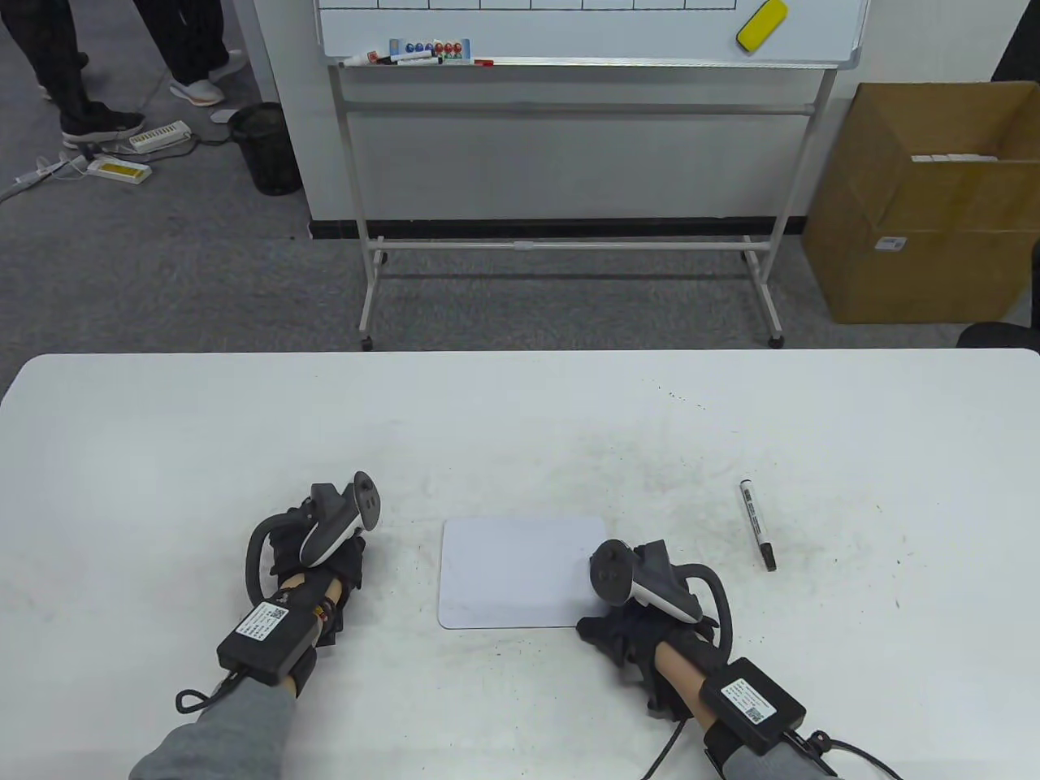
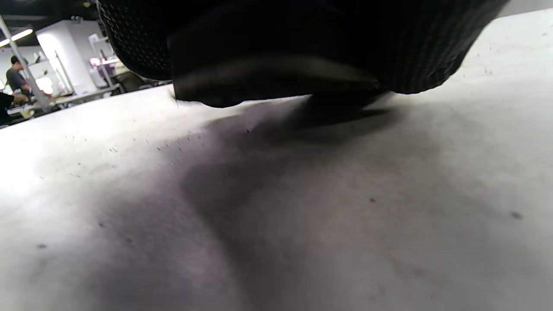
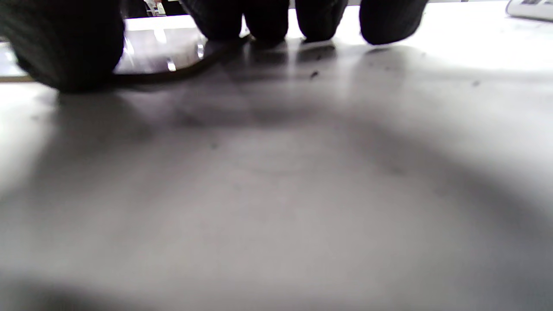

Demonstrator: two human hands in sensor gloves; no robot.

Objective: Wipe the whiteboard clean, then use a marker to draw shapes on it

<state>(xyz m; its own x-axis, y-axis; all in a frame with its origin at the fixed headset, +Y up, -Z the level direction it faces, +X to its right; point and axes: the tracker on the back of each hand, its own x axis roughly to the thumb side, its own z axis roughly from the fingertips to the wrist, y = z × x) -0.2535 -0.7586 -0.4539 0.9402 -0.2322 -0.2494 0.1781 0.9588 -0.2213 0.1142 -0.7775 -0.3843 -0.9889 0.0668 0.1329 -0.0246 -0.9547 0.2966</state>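
A small blank whiteboard (image 1: 520, 573) lies flat on the white table (image 1: 520, 422). A black marker (image 1: 756, 524), capped, lies on the table to its right, apart from both hands. My right hand (image 1: 621, 621) rests at the board's near right corner; in the right wrist view its fingertips (image 3: 319, 23) touch down on the surface and hold nothing. My left hand (image 1: 325, 569) lies on the table left of the board. In the left wrist view a dark flat block (image 2: 268, 84) sits under its palm; the fingers are hidden.
Beyond the table stands a large whiteboard on a wheeled frame (image 1: 569, 244), with markers and magnets on its tray (image 1: 422, 53) and a yellow eraser (image 1: 762, 24). A cardboard box (image 1: 926, 203) is at the right, a black bin (image 1: 264, 146) and a person's legs at the far left.
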